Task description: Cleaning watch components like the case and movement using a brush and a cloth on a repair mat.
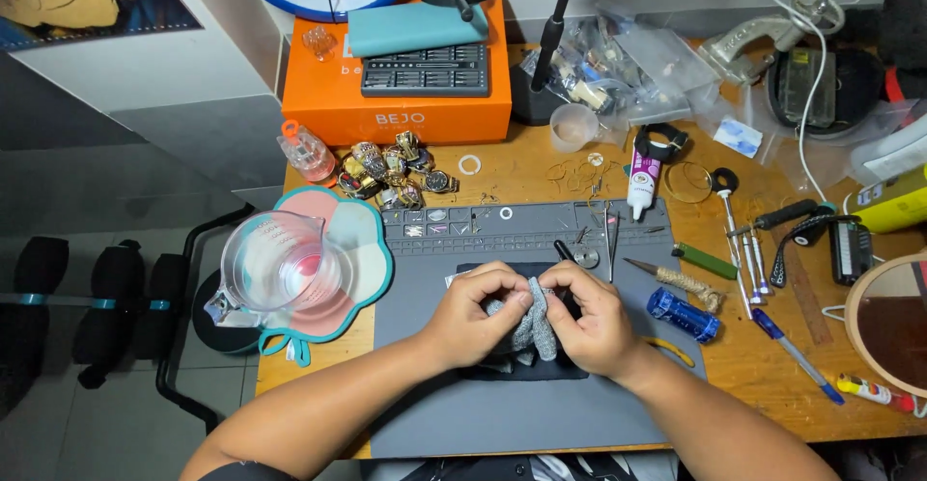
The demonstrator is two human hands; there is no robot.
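Both forearms come in from the bottom edge and meet over the middle of the grey work mat (435, 413), wrists low, knuckles turned up toward the camera. The left hand (475, 315) is curled into a loose fist, fingers folded inward and thumb tip pressed forward against a piece of grey knitted cloth (534, 319). The right hand (587, 315) mirrors it, fingers bent tight and pinching the same cloth from the other side, so the two hands touch each other at the top of the bundle. The cloth stands bunched between the palms, its lower end hanging down toward a small black pad (526, 370) that lies on the mat under the hands. Something small may be wrapped inside the cloth, but the fingers hide it and I cannot tell.

Left of the mat sits a clear measuring jug (275, 268) on a teal-rimmed pink coaster (372, 240). Behind it lies a heap of wristwatches (394, 170) just in front of an orange box (406, 114). To the right of the hands, on the wooden desk (763, 370), lie a blue cylinder (684, 314), a green-handled tool (705, 261) and a blue pen (797, 355), all near but apart from the right hand. A white glue tube (642, 180) stands beyond the mat's far edge.
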